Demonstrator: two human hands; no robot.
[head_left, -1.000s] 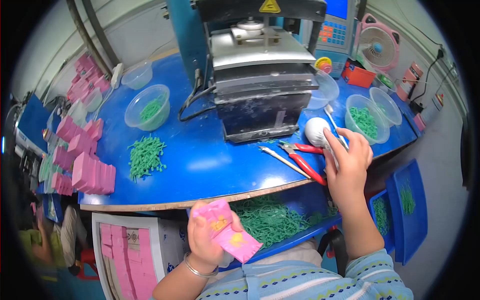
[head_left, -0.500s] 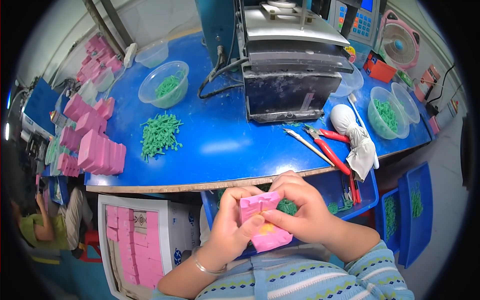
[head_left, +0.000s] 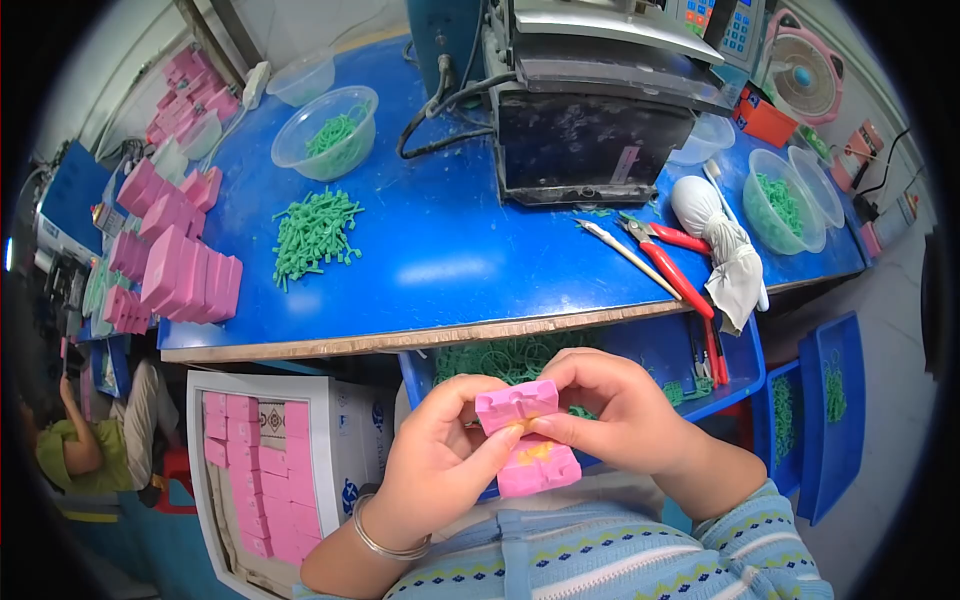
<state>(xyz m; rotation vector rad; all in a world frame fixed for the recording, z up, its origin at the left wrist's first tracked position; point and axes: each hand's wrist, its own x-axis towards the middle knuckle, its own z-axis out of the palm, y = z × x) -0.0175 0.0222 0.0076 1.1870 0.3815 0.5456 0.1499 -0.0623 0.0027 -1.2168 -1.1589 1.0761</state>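
A pink rubber mould [head_left: 540, 476] with yellow patches along its middle is held in front of my body, just short of the table edge. My left hand [head_left: 447, 438] grips its left side, with the thumb pressed near the yellow part. From the right, my right hand [head_left: 612, 412] pinches it, the thumb laid across the middle. Between the thumbs the mould is bent, its notched upper part tipped back from the lower part. My other fingers are partly hidden behind it. Beneath my hands is a blue tray [head_left: 750, 385] holding green pieces.
On the blue table [head_left: 420, 300] lie a pile of green pieces [head_left: 315, 235], red-handled cutters [head_left: 670, 275], a pale pointed stick [head_left: 630, 258] and a cloth-wrapped bundle [head_left: 712, 235]. A black machine [head_left: 590, 150] stands behind. Pink moulds [head_left: 190, 280] are stacked left; more fill a white box [head_left: 350, 420].
The mould is bent more sharply, so its upper and lower parts fold apart at the thumbs. Both hands keep their hold. The view has shifted slightly, showing more of the tray.
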